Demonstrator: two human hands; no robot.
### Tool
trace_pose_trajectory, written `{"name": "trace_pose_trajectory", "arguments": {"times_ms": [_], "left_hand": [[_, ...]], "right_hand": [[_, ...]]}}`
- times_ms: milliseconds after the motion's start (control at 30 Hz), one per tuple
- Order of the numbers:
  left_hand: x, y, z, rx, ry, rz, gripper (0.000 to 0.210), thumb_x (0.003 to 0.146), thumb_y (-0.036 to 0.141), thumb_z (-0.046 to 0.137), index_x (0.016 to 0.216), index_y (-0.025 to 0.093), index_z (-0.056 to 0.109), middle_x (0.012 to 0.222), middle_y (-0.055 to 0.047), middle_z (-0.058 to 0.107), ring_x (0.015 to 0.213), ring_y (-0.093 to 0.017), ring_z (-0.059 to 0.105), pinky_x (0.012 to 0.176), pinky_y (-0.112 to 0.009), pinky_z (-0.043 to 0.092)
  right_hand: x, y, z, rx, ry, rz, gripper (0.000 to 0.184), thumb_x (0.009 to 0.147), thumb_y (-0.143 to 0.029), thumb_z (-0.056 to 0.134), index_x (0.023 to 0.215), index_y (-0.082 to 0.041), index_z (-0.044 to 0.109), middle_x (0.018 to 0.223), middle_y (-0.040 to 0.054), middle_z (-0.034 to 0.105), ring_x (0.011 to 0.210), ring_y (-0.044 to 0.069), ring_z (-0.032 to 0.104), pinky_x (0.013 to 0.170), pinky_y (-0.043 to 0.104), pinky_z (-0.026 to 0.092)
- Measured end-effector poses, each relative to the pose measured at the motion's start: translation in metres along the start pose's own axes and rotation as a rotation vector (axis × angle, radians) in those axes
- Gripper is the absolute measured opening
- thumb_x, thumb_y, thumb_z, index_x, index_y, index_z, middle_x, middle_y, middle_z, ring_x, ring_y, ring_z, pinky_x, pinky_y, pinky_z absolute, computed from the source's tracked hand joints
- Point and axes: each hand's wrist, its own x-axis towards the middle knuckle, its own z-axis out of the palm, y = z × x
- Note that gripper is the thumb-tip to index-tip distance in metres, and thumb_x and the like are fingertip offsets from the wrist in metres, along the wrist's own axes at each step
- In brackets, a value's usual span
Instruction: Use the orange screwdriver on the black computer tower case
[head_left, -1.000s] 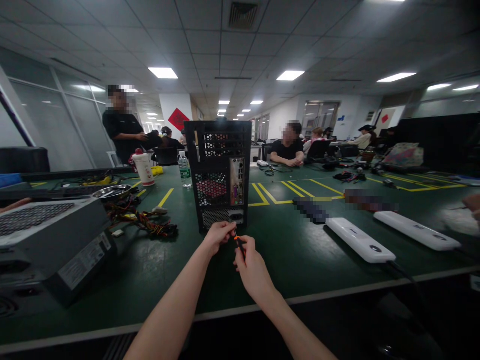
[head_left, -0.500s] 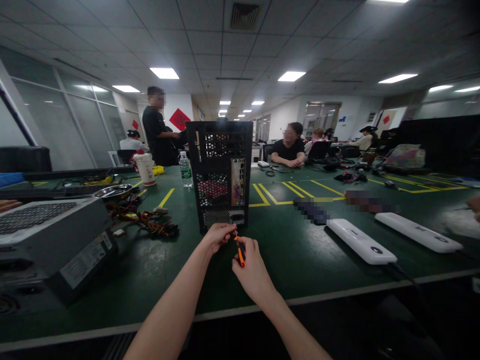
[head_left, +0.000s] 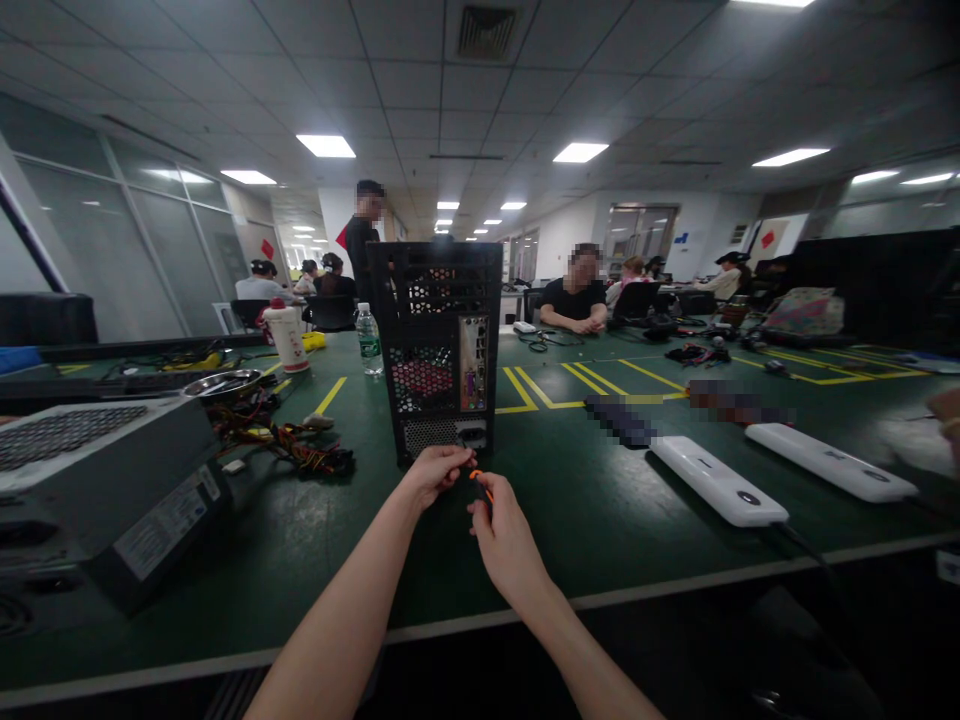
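Note:
A black computer case [head_left: 441, 350] stands upright on the green table, its rear panel with ports and vents facing me. In front of its lower edge, my left hand [head_left: 436, 474] is closed, thumb and fingertips pinched together near the screwdriver's tip; whatever they hold is too small to make out. My right hand [head_left: 506, 532] is wrapped round an orange-and-black screwdriver [head_left: 481, 487], whose far end points toward the left fingertips. Most of the handle is hidden by the right fingers.
At left lies a grey power supply unit [head_left: 112, 500] with its bundled cables [head_left: 300, 445]. A water bottle [head_left: 368, 340] and a white tumbler [head_left: 285, 335] stand behind. On the right rest two white power-bank-like devices [head_left: 716, 480]. A person [head_left: 574, 295] sits across the table.
The screwdriver has turned in my right hand, so less of its orange handle shows. My left hand has hardly moved. In the background, a standing person has moved right, behind the case.

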Motion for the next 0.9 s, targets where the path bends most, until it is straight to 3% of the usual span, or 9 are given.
{"name": "trace_pose_trajectory", "arguments": {"times_ms": [200,567,900], "left_hand": [[0.0029,-0.003,-0.0001,0.025,0.004,0.003,0.03,0.057,0.038,0.064,0.062,0.01,0.054,0.039,0.006,0.037,0.032,0.0,0.024,0.036,-0.016,0.009],[0.0028,-0.0034,0.0033,0.086,0.071,0.002,0.036,0.053,0.044,0.064,0.059,0.012,0.049,0.037,0.007,0.036,0.032,-0.001,0.025,0.036,-0.017,0.011],[0.0016,-0.002,0.0038,0.04,0.074,0.011,0.036,0.052,0.043,0.066,0.058,0.011,0.05,0.036,0.008,0.034,0.031,-0.001,0.025,0.036,-0.017,0.011]], "right_hand": [[0.0007,-0.0047,-0.0009,-0.04,0.005,0.013,0.034,0.069,-0.011,0.044,0.102,-0.018,0.042,0.101,0.0069,0.046,0.09,0.017,0.053,0.079,0.034,0.044],[-0.0004,-0.0074,-0.0043,0.007,-0.008,-0.01,0.024,0.078,-0.016,0.035,0.1,-0.018,0.044,0.1,0.0076,0.049,0.09,0.017,0.053,0.076,0.035,0.046],[-0.0011,-0.0072,-0.0021,-0.009,0.002,0.002,0.033,0.069,-0.015,0.047,0.102,-0.02,0.042,0.098,0.0053,0.048,0.088,0.017,0.053,0.076,0.034,0.045]]}}
